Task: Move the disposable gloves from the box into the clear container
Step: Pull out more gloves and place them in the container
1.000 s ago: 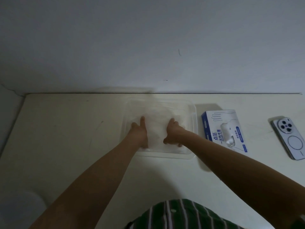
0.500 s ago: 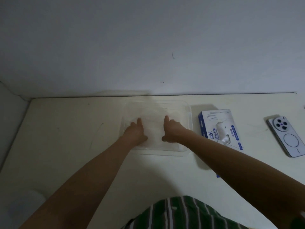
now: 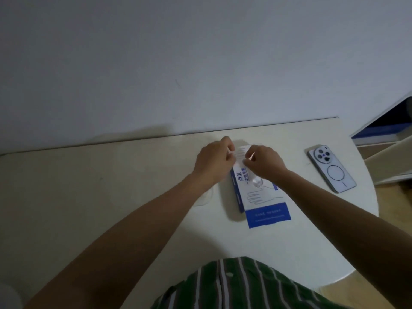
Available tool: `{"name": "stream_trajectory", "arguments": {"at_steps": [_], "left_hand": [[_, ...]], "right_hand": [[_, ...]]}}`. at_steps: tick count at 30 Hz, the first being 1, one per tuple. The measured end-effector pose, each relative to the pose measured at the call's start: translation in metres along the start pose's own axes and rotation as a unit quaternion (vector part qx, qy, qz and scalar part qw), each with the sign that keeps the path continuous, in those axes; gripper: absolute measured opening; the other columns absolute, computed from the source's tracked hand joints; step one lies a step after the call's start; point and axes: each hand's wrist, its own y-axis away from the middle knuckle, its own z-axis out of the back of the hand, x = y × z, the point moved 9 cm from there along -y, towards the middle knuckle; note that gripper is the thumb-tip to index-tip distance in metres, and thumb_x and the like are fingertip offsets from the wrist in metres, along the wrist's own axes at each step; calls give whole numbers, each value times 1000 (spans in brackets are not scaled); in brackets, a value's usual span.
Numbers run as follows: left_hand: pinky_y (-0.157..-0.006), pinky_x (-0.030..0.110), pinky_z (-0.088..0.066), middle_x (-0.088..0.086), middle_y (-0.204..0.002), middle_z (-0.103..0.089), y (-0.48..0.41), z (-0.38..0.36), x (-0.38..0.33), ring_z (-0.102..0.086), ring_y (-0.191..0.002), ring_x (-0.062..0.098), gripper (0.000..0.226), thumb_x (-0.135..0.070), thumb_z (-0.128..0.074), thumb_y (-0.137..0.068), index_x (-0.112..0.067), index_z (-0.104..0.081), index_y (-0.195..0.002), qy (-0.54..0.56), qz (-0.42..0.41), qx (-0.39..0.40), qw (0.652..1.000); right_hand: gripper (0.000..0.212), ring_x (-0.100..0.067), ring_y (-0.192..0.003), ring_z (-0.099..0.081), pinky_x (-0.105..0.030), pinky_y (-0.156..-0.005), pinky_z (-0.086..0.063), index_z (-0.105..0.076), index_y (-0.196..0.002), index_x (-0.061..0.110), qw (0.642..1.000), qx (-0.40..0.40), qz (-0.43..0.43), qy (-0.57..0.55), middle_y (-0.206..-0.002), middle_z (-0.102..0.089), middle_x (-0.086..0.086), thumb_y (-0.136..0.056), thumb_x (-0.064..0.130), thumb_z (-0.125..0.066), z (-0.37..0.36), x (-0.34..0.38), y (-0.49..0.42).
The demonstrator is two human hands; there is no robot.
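I wear the one camera on my head; it is wide-angle and looks forward and down. The wall [image 3: 156, 63] fills the upper half and the desk [image 3: 100, 197] the lower, seen from above and close by. My shirt [image 3: 245, 288] sits at the bottom edge, and my forearms run up from there to my left hand [image 3: 213, 162] and right hand [image 3: 266, 163] near mid-frame. Floor [image 3: 393, 221] shows at far right.

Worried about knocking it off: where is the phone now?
In the head view, the phone lies on the table near its right edge, right of the glove box and right hand.
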Motion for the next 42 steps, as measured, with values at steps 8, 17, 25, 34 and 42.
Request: {"name": "stream_trajectory", "arguments": {"at_steps": [8,17,25,34,42], "left_hand": [[-73,30,-49,7,-120,-57,-5,-103,-1,-61,-97,21,55,-37,-61,-91,-16,-34,-133,-56,56,168,983],[-74,35,-51,3,-119,-53,-10,-113,4,-60,-98,21,78,-48,-75,-75,-24,-30,-134,-75,74,173,979],[-76,34,-49,4,-122,-52,-10,-116,1,-60,-102,22,77,-47,-75,-75,-24,-32,-134,-77,78,162,981],[-80,38,-52,3,-118,-53,-12,-118,4,-60,-102,23,76,-51,-71,-75,-24,-30,-134,-101,81,172,976],[-83,40,-52,5,-122,-52,-11,-118,1,-59,-105,24,77,-47,-74,-76,-22,-32,-136,-100,80,174,977]], "right_hand": [[23,-16,-81,-61,-26,-73,-53,-61,-102,21,998,-45,16,-34,-106,-59,0,-87,36,-68,-15,-35,12],[7,-8,-79,-63,-21,-73,-55,-66,-90,14,972,-48,16,-230,-89,-66,2,-89,21,-67,-9,-50,3],[38,-17,-85,-64,-28,-73,-55,-52,-108,15,947,16,-25,-320,-96,-63,-2,-87,43,-65,0,-68,3],[9,-11,-75,-63,-16,-68,-49,-64,-83,14,966,-58,38,-250,-81,-66,1,-89,20,-67,4,-49,8],[23,-20,-86,-67,-26,-72,-57,-54,-104,12,916,-7,-23,-400,-97,-66,-7,-93,31,-61,7,-66,16]]}}
